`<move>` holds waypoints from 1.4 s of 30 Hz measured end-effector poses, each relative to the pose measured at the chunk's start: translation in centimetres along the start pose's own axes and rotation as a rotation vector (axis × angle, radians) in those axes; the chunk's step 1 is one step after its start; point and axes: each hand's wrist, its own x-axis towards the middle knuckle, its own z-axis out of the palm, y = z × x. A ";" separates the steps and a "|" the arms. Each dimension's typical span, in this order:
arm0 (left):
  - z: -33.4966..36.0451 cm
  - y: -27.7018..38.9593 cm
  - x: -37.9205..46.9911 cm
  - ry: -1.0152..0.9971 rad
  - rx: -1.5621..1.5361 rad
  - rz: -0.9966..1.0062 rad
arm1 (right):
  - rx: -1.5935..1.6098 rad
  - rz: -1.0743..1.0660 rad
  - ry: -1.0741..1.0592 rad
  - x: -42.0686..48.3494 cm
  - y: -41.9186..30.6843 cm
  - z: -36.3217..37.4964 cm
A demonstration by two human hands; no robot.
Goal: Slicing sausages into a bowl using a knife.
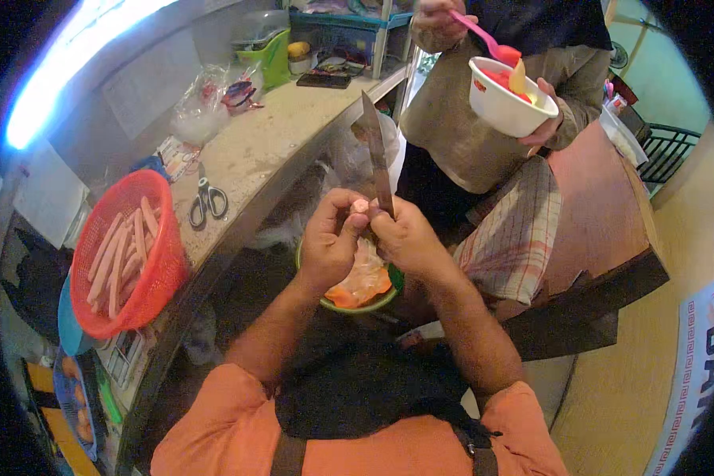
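Before my chest, my left hand [333, 247] pinches a short pale-pink sausage [360, 206], its round end facing up. Close against it, my right hand [407, 235] grips a kitchen knife [376, 143] whose long blade points up and away. The knife's handle is hidden in the fist, and fingertips of both hands meet around the sausage. Below them sits a green-rimmed bowl [357, 310] holding crumpled clear and orange plastic film [366, 279]. To the left, a red plastic colander [169, 244] on the counter holds several long pink sausages [122, 256].
Black-handled scissors [207, 202] lie on the counter [273, 137] beside clear plastic bags [202, 107]. Across from me, a person holds a white tub [506, 110] and a pink spoon [482, 33]. A checked cloth [511, 238] hangs over a wooden table [595, 202] at right.
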 end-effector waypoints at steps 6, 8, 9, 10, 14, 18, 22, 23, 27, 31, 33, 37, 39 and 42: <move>0.0 -1.0 0.1 0.123 -0.242 -0.200 | -0.024 0.094 0.054 -0.3 2.4 -0.1; -0.3 -1.1 0.6 0.236 -0.312 -0.126 | -0.087 0.079 0.113 0.0 4.3 -0.1; -1.1 -1.2 1.3 0.213 -0.289 -0.100 | -0.077 0.172 0.117 0.2 4.7 -0.1; -1.9 -1.3 1.7 0.220 -0.282 -0.097 | -0.074 0.171 0.109 0.3 5.6 0.0; -3.1 -0.6 4.5 0.313 -0.342 -0.034 | -0.283 0.086 0.184 0.6 9.5 -1.6; -6.3 1.0 7.6 0.395 -0.338 -0.040 | -0.302 0.186 0.254 1.3 12.6 -2.1; -8.2 2.4 8.7 0.432 -0.300 -0.038 | -0.306 0.248 0.274 1.6 15.8 -2.1; -8.2 2.3 9.0 0.456 -0.274 -0.023 | -0.313 0.243 0.273 1.5 17.2 -2.9; -9.6 3.9 9.9 0.500 -0.290 0.038 | -0.276 0.248 0.223 0.4 20.3 -4.0; -9.7 4.3 9.7 0.526 -0.259 0.054 | -0.581 0.264 0.262 -0.4 23.2 -4.2; -9.7 4.2 9.4 0.515 -0.232 0.075 | -0.608 0.319 0.132 -0.5 24.9 -4.2; -7.8 3.6 8.9 0.547 -0.227 0.004 | -0.828 0.189 0.174 -1.9 32.0 -7.5; -10.4 1.6 6.1 0.542 -0.159 -0.061 | -0.805 0.373 0.005 -2.5 30.5 -6.2; -8.6 -0.7 3.0 0.510 -0.142 -0.257 | -0.774 0.429 -0.012 -3.0 27.5 -8.9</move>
